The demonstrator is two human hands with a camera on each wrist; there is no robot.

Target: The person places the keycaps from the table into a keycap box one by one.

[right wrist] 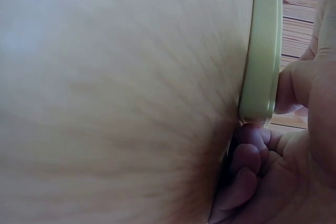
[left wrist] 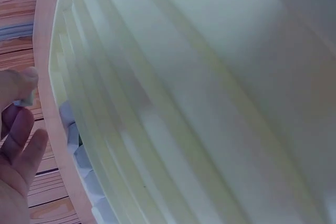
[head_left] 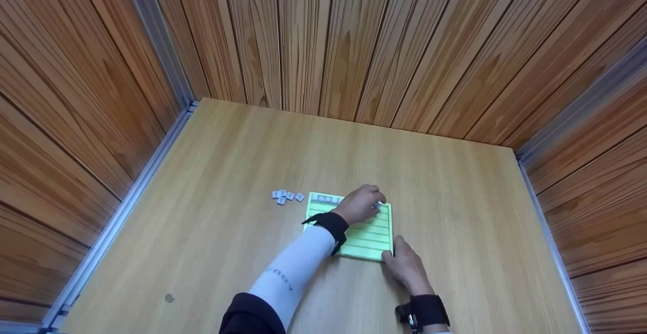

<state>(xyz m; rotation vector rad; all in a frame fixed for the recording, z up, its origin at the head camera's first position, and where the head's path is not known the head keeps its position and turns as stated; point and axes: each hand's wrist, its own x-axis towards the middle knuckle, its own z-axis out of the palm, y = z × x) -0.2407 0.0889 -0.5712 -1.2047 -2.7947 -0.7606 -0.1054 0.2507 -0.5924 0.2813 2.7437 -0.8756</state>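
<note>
A light green tray with raised ridges lies on the table. Along its far ridge stands a row of small white tiles, several of them showing also in the left wrist view. Above the far right part of the tray, my left hand pinches one small white tile between thumb and finger. My right hand grips the tray's near right corner; in the right wrist view its thumb and fingers are at the green rim. The left hand and forearm hide part of the tray.
Several loose white tiles lie on the wooden table just left of the tray. Wood-plank walls enclose the back and both sides. A small dark mark is on the table at the near left.
</note>
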